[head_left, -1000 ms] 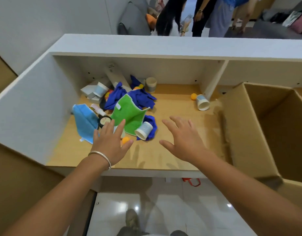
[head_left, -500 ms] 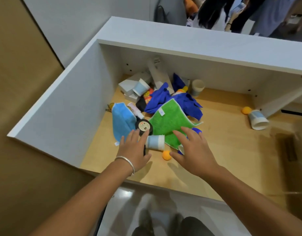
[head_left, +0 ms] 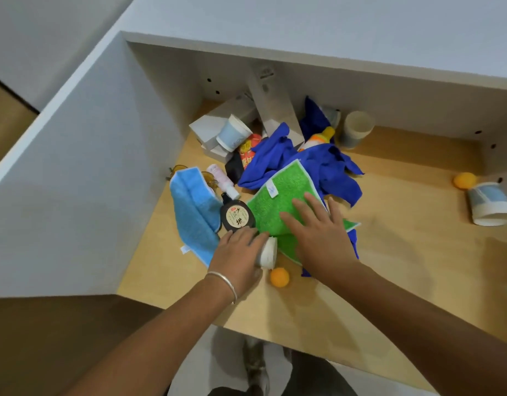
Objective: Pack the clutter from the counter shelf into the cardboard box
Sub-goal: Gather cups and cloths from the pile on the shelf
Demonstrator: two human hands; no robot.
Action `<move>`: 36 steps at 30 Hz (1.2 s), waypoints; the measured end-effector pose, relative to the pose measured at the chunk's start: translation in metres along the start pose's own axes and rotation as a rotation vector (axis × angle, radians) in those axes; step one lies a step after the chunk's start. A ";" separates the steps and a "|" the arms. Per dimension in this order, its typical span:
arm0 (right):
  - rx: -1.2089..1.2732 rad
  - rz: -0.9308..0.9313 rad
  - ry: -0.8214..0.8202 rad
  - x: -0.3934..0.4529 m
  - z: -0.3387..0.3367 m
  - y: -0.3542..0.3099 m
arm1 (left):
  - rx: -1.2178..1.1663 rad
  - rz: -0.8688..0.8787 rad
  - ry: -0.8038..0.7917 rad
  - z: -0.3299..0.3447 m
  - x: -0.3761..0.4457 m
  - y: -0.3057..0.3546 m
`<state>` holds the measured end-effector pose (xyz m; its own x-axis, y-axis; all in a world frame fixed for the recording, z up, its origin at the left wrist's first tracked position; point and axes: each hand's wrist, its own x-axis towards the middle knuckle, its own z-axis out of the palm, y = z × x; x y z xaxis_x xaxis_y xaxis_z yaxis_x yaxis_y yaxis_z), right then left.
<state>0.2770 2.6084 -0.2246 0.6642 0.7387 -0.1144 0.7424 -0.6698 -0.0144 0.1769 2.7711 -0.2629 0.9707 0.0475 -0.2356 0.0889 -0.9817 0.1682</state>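
Green microfibre cloth [head_left: 278, 201] under flat, spread right hand [head_left: 318, 238]; left hand [head_left: 238, 252] curled round tipped paper cup [head_left: 268, 252]. First grab, seemingly; next, lifting both boxward.

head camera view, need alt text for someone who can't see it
Two bare hands reach into a cluttered wooden shelf: the left hand grips a small white paper cup lying on its side, and the right hand lies flat on a green cloth. Around them lie blue cloths, a light blue towel, a black bottle, orange balls and more paper cups.
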 end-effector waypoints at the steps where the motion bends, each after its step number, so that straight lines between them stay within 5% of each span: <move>1: -0.009 -0.008 -0.013 0.003 0.002 0.004 | 0.006 -0.001 0.007 0.000 0.002 0.000; 7: 0.039 -0.010 0.045 0.015 0.003 0.023 | 0.025 -0.001 0.040 -0.004 0.007 -0.003; 18: 0.119 0.225 0.549 -0.023 -0.076 0.043 | -0.064 0.118 0.283 -0.064 0.004 0.020; 36: -0.062 0.706 0.937 -0.322 -0.192 0.209 | -0.125 0.709 0.545 -0.162 0.019 0.343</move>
<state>0.2352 2.2444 -0.0003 0.7159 -0.0107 0.6981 0.1695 -0.9673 -0.1887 0.2622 2.4649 -0.0550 0.7754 -0.4489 0.4441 -0.5776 -0.7884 0.2116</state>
